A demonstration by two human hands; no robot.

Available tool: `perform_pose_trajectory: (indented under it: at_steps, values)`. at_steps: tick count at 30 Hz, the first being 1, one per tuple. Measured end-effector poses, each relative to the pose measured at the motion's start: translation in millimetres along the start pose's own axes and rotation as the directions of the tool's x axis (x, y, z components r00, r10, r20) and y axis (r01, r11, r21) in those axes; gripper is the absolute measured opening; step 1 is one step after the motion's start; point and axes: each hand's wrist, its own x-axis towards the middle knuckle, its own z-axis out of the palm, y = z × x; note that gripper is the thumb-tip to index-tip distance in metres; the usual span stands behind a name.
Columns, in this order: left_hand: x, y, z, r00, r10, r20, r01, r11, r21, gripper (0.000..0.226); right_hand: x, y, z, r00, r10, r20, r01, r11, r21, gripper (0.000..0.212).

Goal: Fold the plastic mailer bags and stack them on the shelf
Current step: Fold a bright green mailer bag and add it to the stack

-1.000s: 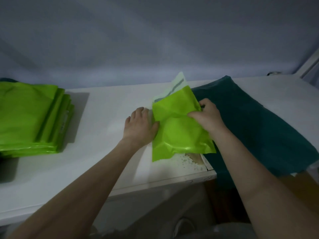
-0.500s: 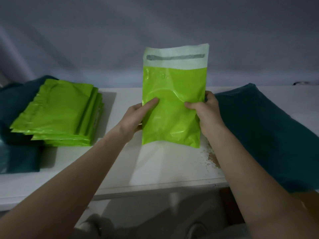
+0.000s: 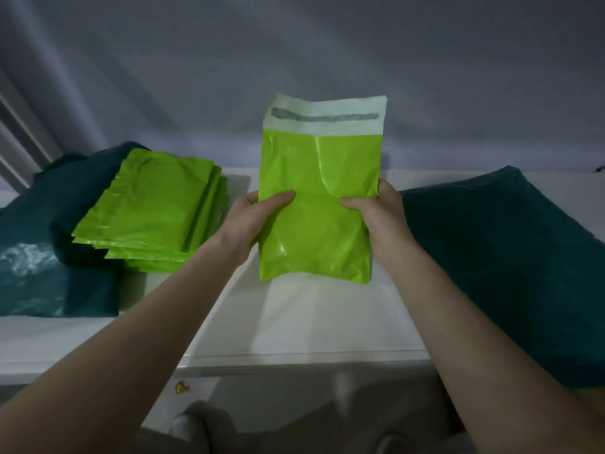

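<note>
Left hand (image 3: pixel 253 221) and right hand (image 3: pixel 381 216) pinching upright green mailer bag (image 3: pixel 319 204) — white flap on top, no legible writing.

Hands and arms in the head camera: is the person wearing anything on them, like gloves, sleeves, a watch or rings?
Nothing is worn that shows. The left hand and the right hand are bare, without gloves, and no ring or watch can be seen. Both forearms are bare from wrist to the picture's edge, with no sleeve in view.

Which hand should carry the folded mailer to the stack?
Left, probably. The left hand grips the green mailer on the side nearest the green stack; the right hand is farther.
</note>
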Motion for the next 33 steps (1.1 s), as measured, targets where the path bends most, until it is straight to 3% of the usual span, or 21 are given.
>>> perform_pose_trajectory:
  at_steps: [6,9,12,21,25,29,33]
  values:
    - [2.7,1.0,-3.8,0.998,-0.020,-0.061,0.020,1.000,0.000,0.020,6.5,12.2,3.0,0.998,0.050,-0.025,-0.053,0.990,-0.130,0.010]
    - [5.8,-0.5,-4.3,0.995,-0.010,-0.097,0.011,1.000,0.010,0.013,6.1,13.5,1.5,0.996,0.085,0.000,-0.082,0.961,-0.265,0.027]
    - [5.5,-0.7,-0.2,0.994,0.015,-0.108,-0.015,1.000,-0.003,0.011,1.8,13.7,0.1,1.000,-0.001,-0.012,-0.004,0.915,-0.404,0.039]
    - [3.7,-2.7,4.3,0.988,0.048,-0.144,-0.053,0.998,-0.028,0.035,-5.7,14.9,1.6,0.998,0.058,-0.015,-0.059,0.902,-0.428,0.044]
    - [2.8,-1.0,6.2,0.988,0.074,-0.139,-0.079,0.996,-0.036,0.026,-5.2,15.6,-2.1,0.995,-0.097,-0.033,0.074,0.903,-0.423,0.024]
    - [8.0,-4.3,5.6,0.977,0.119,-0.178,-0.103,0.990,0.095,0.041,-8.1,9.1,-4.2,0.951,-0.281,-0.130,0.205,0.887,-0.414,0.031]
    - [3.2,-11.6,12.8,0.919,0.332,-0.212,-0.206,0.865,0.458,0.040,-10.0,5.3,-4.1,0.900,-0.385,-0.203,0.284,0.873,-0.395,0.021]
